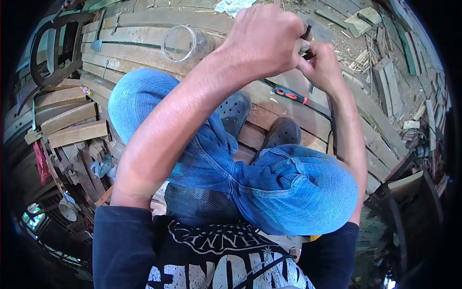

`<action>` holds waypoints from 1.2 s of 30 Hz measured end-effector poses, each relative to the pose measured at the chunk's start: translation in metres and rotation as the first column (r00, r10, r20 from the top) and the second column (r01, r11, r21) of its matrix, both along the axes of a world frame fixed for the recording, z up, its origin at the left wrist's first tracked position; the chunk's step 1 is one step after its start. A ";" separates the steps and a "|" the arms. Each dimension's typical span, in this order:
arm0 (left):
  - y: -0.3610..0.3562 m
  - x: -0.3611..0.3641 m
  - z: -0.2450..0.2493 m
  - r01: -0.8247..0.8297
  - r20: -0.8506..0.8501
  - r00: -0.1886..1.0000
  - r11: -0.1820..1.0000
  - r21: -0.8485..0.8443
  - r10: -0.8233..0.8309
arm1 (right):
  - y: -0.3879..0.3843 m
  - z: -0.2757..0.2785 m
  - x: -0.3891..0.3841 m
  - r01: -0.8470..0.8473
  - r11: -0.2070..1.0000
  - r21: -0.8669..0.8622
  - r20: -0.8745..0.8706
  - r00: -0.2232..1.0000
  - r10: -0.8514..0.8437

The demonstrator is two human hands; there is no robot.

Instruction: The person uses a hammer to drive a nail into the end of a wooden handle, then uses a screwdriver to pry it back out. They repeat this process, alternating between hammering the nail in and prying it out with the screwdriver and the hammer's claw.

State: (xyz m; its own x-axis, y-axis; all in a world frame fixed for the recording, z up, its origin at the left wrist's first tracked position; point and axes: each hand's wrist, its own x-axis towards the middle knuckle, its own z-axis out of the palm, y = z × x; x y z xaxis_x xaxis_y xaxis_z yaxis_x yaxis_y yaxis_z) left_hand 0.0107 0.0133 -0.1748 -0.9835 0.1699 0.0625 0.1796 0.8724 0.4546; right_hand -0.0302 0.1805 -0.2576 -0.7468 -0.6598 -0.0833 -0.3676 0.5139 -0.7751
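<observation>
Two hands are meeting above my drawn-up knees, and between them I am holding a small dark piece (pixel 306 32); it is sticking up at the top of the grip, just where the knuckles come together.

Left hand (pixel 262 41): the fingers are curling into a tight fist around the piece, with the back of the hand turning toward the camera. The forearm is rising steeply from the lower left and crossing over my left knee (pixel 139 98).

Right hand (pixel 323 65): the fingers are drawn together and pinching at the same piece from the other side, the wrist bending inward and the forearm running down past my right knee (pixel 313 188). The fist is hiding most of the piece, so it may be a slim tool or a fitting; I cannot tell which.

I judge that I am lifting the work this high to bring it close to my eyes and to let one hand brace it against the other.

A red-and-black screwdriver (pixel 290 95) is lying on the wooden planks (pixel 144 53) just below my right hand, probably so that it is within easy reach. A clear jar (pixel 185 43) is resting on the planks to the left of the fist. My black clogs (pixel 234 110) are planting on the boards beneath.
</observation>
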 end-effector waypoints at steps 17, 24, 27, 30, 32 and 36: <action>0.005 -0.025 0.027 -0.054 0.201 0.979 0.992 0.114 0.030 | 0.004 -0.003 -0.006 -0.043 0.999 -0.021 -0.040 0.998 0.042; 0.011 -0.020 0.016 -0.043 0.194 0.979 0.992 -0.116 0.065 | 0.004 -0.007 -0.009 -0.082 0.993 -0.086 -0.046 0.996 0.078; 0.014 -0.014 0.015 -0.070 0.145 0.985 0.982 -0.174 0.096 | 0.007 -0.006 -0.014 -0.114 0.990 -0.078 -0.071 0.992 0.108; 0.014 -0.012 0.016 -0.090 0.169 0.978 0.982 -0.167 0.119 | 0.007 0.002 -0.022 -0.159 0.986 -0.059 0.100 0.981 0.164; 0.015 -0.009 0.010 -0.122 0.144 0.980 0.988 -0.091 0.134 | 0.011 0.008 -0.028 -0.190 0.978 -0.080 0.152 0.968 0.201; 0.010 -0.021 0.018 -0.129 0.271 0.948 0.980 -0.149 0.166 | 0.011 0.035 -0.055 -0.235 0.967 -0.096 0.235 0.939 0.251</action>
